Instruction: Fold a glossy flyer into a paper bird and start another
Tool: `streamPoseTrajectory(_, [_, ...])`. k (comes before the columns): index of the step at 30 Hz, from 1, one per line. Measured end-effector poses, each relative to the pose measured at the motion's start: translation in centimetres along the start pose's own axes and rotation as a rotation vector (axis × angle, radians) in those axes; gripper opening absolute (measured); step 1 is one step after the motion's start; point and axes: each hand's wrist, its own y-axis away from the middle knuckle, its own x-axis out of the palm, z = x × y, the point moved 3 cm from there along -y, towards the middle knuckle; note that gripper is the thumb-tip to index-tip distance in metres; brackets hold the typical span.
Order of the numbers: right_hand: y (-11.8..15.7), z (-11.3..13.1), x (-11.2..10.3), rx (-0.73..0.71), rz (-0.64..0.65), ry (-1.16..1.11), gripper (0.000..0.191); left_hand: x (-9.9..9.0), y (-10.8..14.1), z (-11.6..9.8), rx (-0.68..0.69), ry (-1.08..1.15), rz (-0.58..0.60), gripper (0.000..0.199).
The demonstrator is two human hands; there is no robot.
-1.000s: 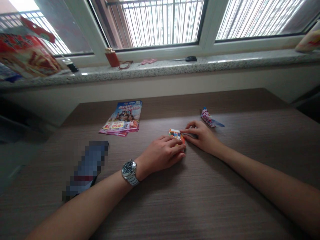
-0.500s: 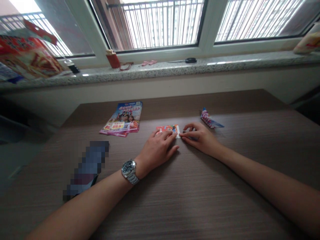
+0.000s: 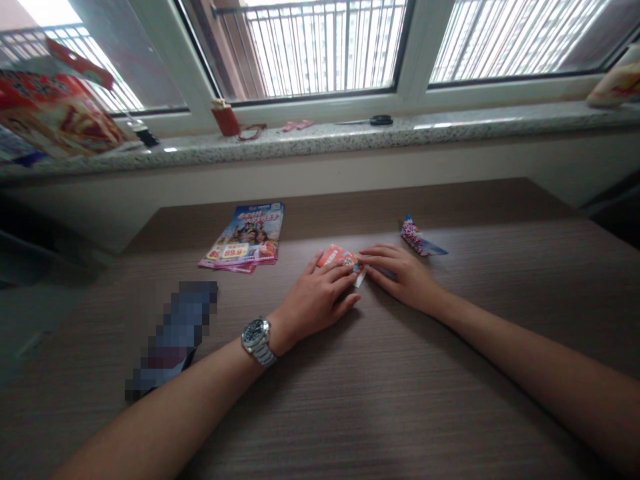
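A small piece of orange-red printed paper [image 3: 334, 255] with a white edge strip lies turned at an angle on the table. My left hand [image 3: 321, 299], with a metal watch at its wrist, rests flat over the paper's near side, fingers stretched out and covering part of it. From the right, my right hand [image 3: 400, 277] touches the paper's right end with its fingertips; its fingers are extended and the thumb is apart below them. Beyond my right hand sits a folded blue and pink paper shape [image 3: 414, 235].
A stack of colourful flyers [image 3: 253, 233] lies at the left back of the brown table [image 3: 350, 393]. Nearer me on the left is a blurred-out dark flat object [image 3: 175, 340]. The granite windowsill [image 3: 330, 139] holds scissors [image 3: 381, 121], a small red container [image 3: 226, 119] and a red food package [image 3: 60, 113].
The orange-red paper has turned clockwise, its white end now nearer me. My right fingers have straightened and moved slightly over its end; my left hand has barely shifted.
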Motion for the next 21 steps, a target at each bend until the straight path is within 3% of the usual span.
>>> streamPoseTrajectory(5, [0.19,-0.19,0.46,-0.016,0.037,-0.026,0.038,-0.03,-0.03,-0.22,0.021,0.016,0.019,0.03])
streamPoseTrajectory(11, [0.18,-0.33,0.78,-0.006,0.064,-0.013,0.031,-0.19,-0.16,-0.18,0.008,0.005,-0.01,0.028])
streamPoseTrajectory(21, [0.39,-0.44,0.87,0.035,0.035,0.034,0.021,0.39,-0.06,-0.25,-0.034,0.105,0.016,0.04])
